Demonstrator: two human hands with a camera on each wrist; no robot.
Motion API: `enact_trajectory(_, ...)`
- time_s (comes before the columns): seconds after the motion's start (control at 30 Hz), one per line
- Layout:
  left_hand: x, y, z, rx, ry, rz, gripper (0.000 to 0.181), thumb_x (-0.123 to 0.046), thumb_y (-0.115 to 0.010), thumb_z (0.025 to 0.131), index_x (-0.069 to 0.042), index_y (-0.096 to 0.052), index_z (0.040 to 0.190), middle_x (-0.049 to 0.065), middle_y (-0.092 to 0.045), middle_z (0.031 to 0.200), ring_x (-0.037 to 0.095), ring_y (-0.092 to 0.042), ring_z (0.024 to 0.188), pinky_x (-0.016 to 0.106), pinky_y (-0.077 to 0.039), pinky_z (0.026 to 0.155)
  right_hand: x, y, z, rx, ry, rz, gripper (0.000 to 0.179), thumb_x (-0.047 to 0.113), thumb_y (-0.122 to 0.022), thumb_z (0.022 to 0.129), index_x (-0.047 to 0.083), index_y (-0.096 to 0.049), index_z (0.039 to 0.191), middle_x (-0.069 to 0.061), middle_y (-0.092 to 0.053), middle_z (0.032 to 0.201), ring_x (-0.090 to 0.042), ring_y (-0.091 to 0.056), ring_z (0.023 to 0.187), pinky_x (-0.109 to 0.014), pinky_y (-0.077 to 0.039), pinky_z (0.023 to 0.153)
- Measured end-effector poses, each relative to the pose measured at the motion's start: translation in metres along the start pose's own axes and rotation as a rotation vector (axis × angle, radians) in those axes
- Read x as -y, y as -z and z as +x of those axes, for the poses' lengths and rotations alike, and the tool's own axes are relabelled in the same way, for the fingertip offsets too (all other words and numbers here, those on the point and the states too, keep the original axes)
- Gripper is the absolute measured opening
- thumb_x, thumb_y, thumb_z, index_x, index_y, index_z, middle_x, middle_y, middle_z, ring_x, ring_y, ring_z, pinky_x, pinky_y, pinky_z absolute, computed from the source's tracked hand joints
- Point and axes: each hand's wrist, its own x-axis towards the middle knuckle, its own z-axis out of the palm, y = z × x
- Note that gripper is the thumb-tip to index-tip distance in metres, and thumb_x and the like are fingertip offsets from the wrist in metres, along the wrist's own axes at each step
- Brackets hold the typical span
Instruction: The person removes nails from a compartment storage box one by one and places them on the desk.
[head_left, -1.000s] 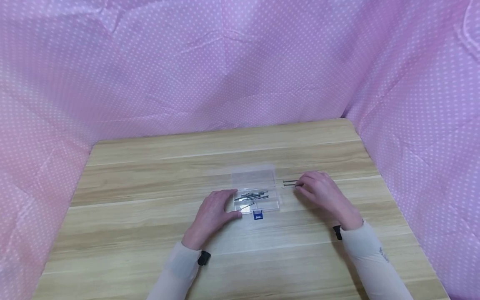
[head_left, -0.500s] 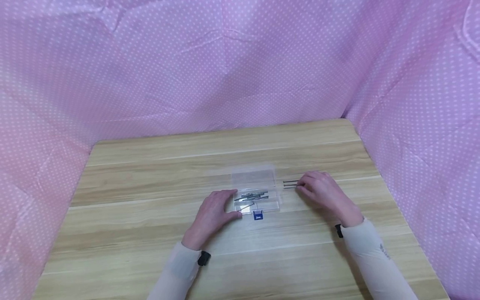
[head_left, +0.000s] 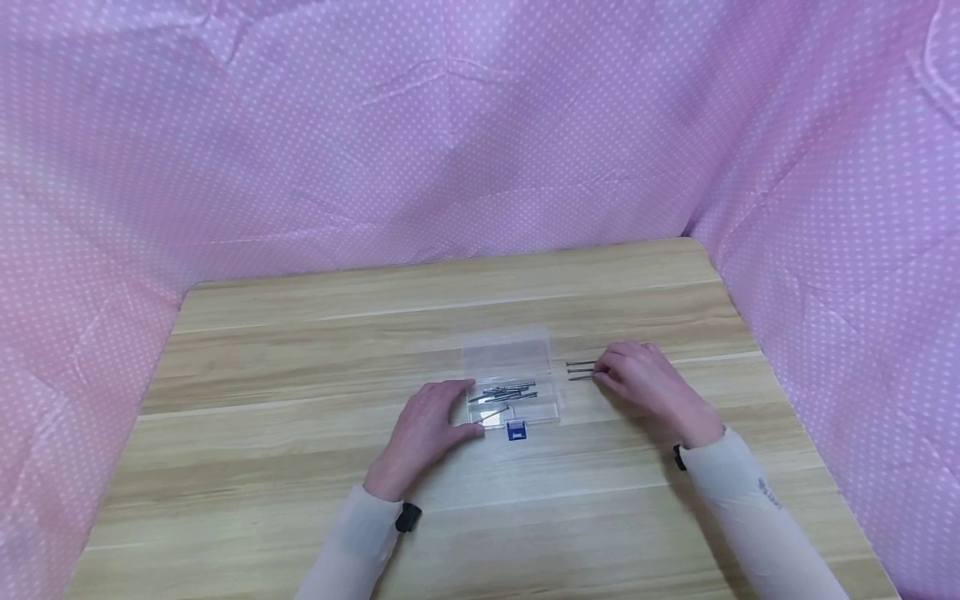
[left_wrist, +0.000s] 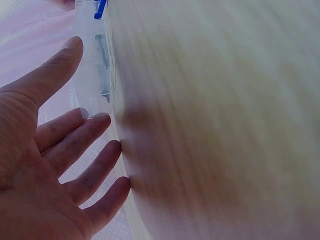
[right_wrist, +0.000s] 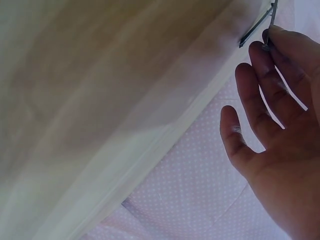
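Observation:
A small clear plastic box [head_left: 551, 407] with a blue latch [head_left: 516, 430] stands with its lid folded back. Several metal nails [head_left: 510, 390] lie inside it, with one nail [head_left: 492, 414] slanted apart near the front. My left hand [head_left: 426, 425] holds the box's left end between thumb and fingers; in the left wrist view the other fingertips [left_wrist: 125, 182] rest at the tabletop. To the right of the box, my right hand [head_left: 641, 379] pinches a nail [right_wrist: 273, 15] between thumb and index finger. Two more nails [head_left: 580, 367] lie beside it, partly hidden by the hand.
The wood-grain table [head_left: 300, 375] carries the box near its middle. Pink dotted cloth [head_left: 337, 150] hangs behind the table and along both sides. Each wrist wears a small black camera [head_left: 407, 517].
The right hand's nail has tilted, its far end shifting slightly toward the front and away from the other two. The left hand and the box have not moved.

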Motion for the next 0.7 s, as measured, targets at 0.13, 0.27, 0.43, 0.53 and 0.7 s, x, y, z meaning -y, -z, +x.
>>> enact_trajectory(0.13,0.0004,-0.0002,-0.0001,-0.001,-0.003,0.001,0.074,-0.039,-0.089,0.081,-0.008,-0.062,0.142,0.011,-0.066,0.137,0.033,-0.057,0.128,0.051,-0.045,0.109,-0.0013,-0.0022,0.0011,-0.004,0.015,-0.012,0.006,0.014,-0.075,0.094,0.010,-0.076,0.098,-0.006,-0.072,0.102,-0.031,-0.064,0.102,-0.053,-0.051,0.089)
enact_trajectory(0.27,0.0004,0.0001,-0.0004,-0.005,-0.004,0.000,0.074,-0.039,-0.089,0.080,-0.008,-0.062,0.142,0.012,-0.066,0.137,0.033,-0.058,0.127,0.050,-0.046,0.109,-0.0024,-0.0034,0.0021,-0.025,0.051,-0.021,0.004,0.012,-0.075,0.093,0.010,-0.076,0.097,-0.005,-0.072,0.100,-0.029,-0.064,0.099,-0.050,-0.052,0.086)
enact_trajectory(0.43,0.0002,0.0002,-0.0009,-0.008,-0.010,-0.007,0.074,-0.039,-0.089,0.080,-0.008,-0.062,0.142,0.012,-0.066,0.138,0.034,-0.057,0.128,0.051,-0.045,0.110,-0.0032,-0.0041,0.0034,-0.040,0.085,-0.032,0.004,0.010,-0.076,0.092,0.011,-0.075,0.096,-0.004,-0.071,0.098,-0.029,-0.064,0.097,-0.050,-0.052,0.084)
enact_trajectory(0.53,0.0000,0.0001,-0.0008,-0.009,-0.014,-0.008,0.074,-0.039,-0.089,0.080,-0.008,-0.062,0.142,0.012,-0.065,0.138,0.034,-0.057,0.129,0.051,-0.045,0.110,-0.0032,-0.0041,0.0037,-0.042,0.097,-0.038,0.005,0.008,-0.077,0.091,0.011,-0.075,0.095,-0.004,-0.071,0.097,-0.029,-0.064,0.096,-0.050,-0.052,0.083)
enact_trajectory(0.7,0.0003,-0.0003,-0.0010,-0.010,-0.015,-0.003,0.074,-0.040,-0.088,0.080,-0.008,-0.061,0.142,0.012,-0.065,0.138,0.034,-0.058,0.128,0.051,-0.045,0.109,-0.0037,-0.0050,0.0041,-0.053,0.108,-0.037,0.004,0.009,-0.077,0.091,0.011,-0.075,0.093,-0.004,-0.070,0.097,-0.029,-0.064,0.096,-0.049,-0.052,0.082)
